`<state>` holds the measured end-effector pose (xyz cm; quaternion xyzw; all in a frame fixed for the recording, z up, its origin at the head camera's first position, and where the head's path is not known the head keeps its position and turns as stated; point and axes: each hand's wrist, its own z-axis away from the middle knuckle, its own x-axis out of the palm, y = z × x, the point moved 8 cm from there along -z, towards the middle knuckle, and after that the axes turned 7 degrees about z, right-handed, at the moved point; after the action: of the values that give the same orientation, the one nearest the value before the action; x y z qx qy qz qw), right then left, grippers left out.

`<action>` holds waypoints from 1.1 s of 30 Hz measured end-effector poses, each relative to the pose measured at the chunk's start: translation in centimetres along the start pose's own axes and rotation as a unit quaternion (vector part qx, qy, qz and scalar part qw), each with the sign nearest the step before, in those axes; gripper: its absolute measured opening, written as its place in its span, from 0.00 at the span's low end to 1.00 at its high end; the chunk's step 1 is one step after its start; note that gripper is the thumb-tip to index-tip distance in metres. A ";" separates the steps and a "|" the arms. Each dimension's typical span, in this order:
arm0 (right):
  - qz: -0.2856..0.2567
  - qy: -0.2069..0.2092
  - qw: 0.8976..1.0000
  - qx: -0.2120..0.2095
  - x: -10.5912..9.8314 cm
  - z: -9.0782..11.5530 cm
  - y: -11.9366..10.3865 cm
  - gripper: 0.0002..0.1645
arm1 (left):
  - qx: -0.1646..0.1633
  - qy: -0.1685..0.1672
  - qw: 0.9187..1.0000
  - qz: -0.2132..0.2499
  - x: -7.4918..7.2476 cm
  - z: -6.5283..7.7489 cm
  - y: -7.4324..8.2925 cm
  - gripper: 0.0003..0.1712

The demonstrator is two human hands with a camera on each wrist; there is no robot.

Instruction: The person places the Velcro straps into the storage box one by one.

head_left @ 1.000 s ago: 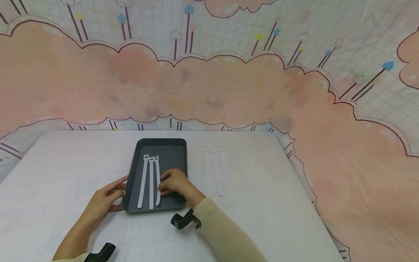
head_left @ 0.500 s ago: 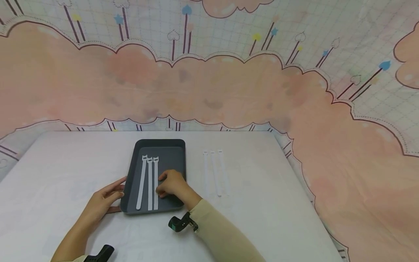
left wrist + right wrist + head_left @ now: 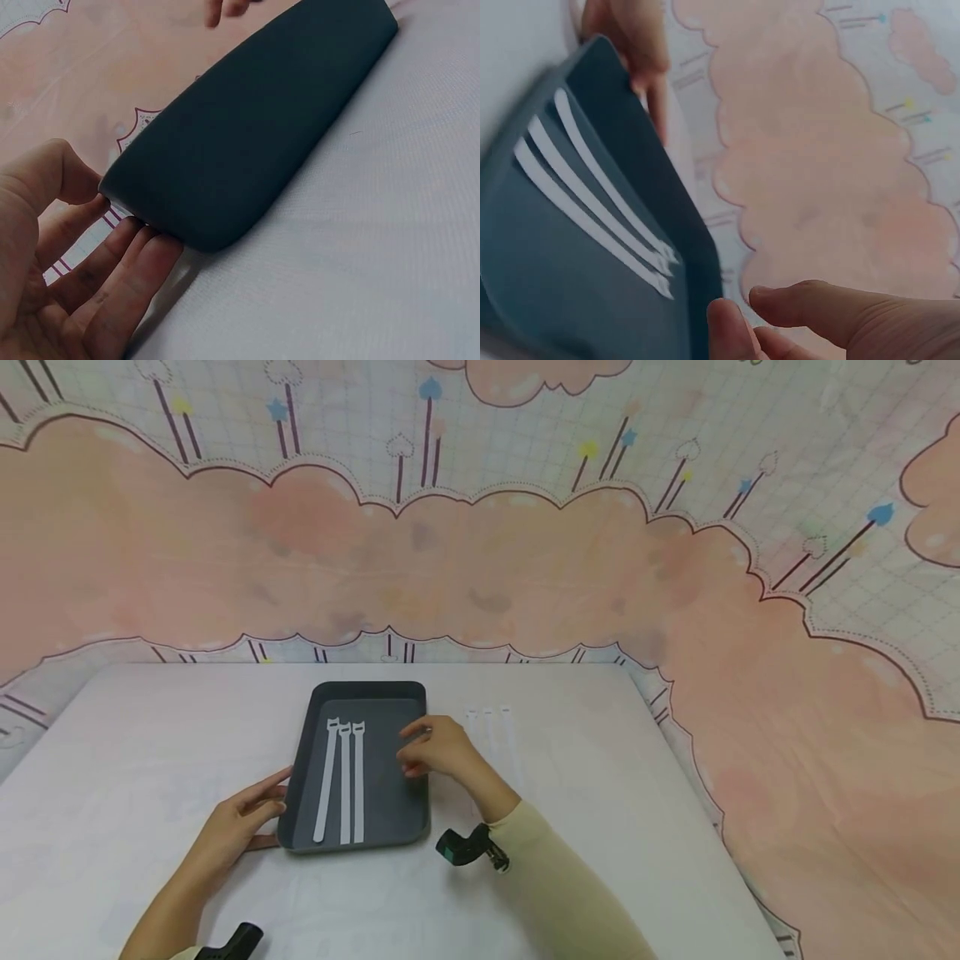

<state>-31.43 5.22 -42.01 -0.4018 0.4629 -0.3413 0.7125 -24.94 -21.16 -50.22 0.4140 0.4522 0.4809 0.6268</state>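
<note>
Three white hook-and-loop cable ties (image 3: pixel 345 785) lie side by side lengthwise in a dark grey tray (image 3: pixel 393 818), slotted heads at the far end. The leftmost leans slightly; the other two run nearly parallel. My left hand (image 3: pixel 236 822) holds the tray's left side, with thumb and fingertips against its edge (image 3: pixel 176 150). Over the tray's right rim is my right hand (image 3: pixel 438 747), fingers loosely bent with nothing between them, apart from the ties. To the right, three more white cable ties (image 3: pixel 489 724) lie on the white tabletop, partly hidden behind the right hand and forearm.
The white table (image 3: pixel 600 843) extends around the tray, with its far edge just behind it. A patterned cloth backdrop (image 3: pixel 487 560) stands at the back and right. Each wrist carries a black camera mount (image 3: pixel 465 847).
The right hand straightened the rightmost cable tie in the tray, let go of it, and moved right and away to the tray's right rim. The left hand stayed at the tray's left side.
</note>
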 end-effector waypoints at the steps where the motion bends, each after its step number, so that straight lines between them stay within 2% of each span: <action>1: -0.005 0.005 1.000 -0.005 -1.0 0.1 0.0 0.24 | 0.000 -0.001 1.000 0.001 0.0 0.0 0.0 0.35; 4: -0.014 0.029 0.999 -0.007 -4.2 0.7 0.2 0.23 | 0.000 -0.001 1.000 0.001 0.0 -0.1 0.0 0.35; 9: 0.020 0.077 0.997 0.005 -9.0 2.0 1.3 0.22 | -0.002 -0.003 1.000 -0.007 -0.1 -0.2 0.0 0.35; 16: 0.069 0.136 0.987 0.046 -13.6 3.8 4.5 0.22 | 0.005 -0.004 1.000 -0.005 -0.3 -0.1 0.0 0.34; 23: 0.067 0.156 0.982 0.085 -14.6 4.2 8.0 0.22 | 0.013 -0.004 1.000 0.000 -0.4 -0.1 0.2 0.34; 29: 0.066 0.174 0.977 0.103 -14.0 3.9 10.4 0.21 | 0.009 -0.004 1.000 0.006 -0.3 -0.1 0.3 0.34; 33: 0.098 0.185 0.972 0.103 -13.4 3.9 11.0 0.19 | 0.006 -0.004 1.000 0.006 -0.4 -0.1 0.2 0.34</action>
<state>-31.04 22.64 -45.66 -0.2087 0.5862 -0.3844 0.6820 -25.16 -21.47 -49.97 0.4228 0.4499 0.4803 0.6231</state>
